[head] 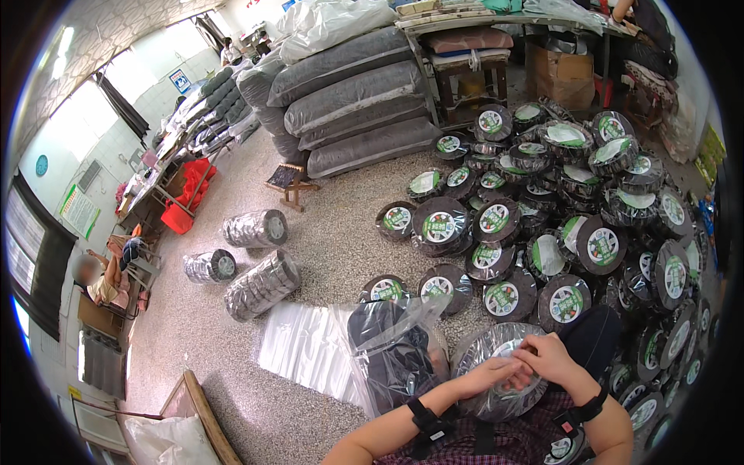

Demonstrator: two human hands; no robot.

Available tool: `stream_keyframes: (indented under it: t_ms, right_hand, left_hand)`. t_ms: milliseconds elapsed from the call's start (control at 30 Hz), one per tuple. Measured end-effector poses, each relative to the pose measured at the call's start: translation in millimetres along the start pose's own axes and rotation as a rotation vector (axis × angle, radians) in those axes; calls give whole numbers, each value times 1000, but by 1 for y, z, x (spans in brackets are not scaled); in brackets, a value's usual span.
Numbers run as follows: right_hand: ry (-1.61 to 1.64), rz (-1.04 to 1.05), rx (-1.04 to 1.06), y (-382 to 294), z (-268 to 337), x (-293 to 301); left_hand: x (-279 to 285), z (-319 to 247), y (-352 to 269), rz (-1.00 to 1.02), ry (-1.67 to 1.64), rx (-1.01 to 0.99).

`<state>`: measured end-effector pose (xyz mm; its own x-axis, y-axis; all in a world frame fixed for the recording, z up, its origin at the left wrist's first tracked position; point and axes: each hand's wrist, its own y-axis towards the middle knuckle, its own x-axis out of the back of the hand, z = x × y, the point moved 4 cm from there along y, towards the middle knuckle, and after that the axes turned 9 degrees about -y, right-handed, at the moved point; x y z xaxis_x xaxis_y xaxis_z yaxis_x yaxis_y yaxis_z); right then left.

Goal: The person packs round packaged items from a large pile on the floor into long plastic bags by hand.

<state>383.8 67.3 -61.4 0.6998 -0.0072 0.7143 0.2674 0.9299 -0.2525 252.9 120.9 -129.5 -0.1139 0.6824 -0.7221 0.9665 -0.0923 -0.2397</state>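
Observation:
A round, flat stack of dark discs in clear plastic wrap (494, 401) rests on my lap. Both of my hands meet over its top centre. My left hand (494, 375) lies over the film with its fingers partly spread. My right hand (543, 354) touches it with bent fingers; whether either pinches the film is hidden. Clear plastic bags (308, 349) lie spread over my leg and the floor on the left. Close by, dark wrapped discs with green and white labels (565, 302) lie in a large heap on the right.
Wrapped cylindrical stacks (263, 285) lie on the floor to the left. A small folding stool (286, 179) stands before large grey filled sacks (360, 104). At the lower left is a wooden frame (203, 412) with a white sack. A person (107, 279) sits far left; others are at the back.

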Motion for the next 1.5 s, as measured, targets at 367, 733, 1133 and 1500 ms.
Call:
stream_keyframes:
  t_ms: [367, 733, 1133, 1500]
  right_hand:
    - [-13, -660, 372, -37, 37, -17]
    - [-22, -150, 307, -19, 30, -5]
    - [-393, -349, 563, 10, -35, -32]
    - [299, -267, 198, 1, 14, -24]
  left_hand:
    - [-4, -29, -13, -165, 813, -348]
    - [-41, -72, -54, -560, 1461, -900]
    - [-14, -40, -62, -511, 668, -290]
    - [-1, -24, -46, -578, 427, -253]
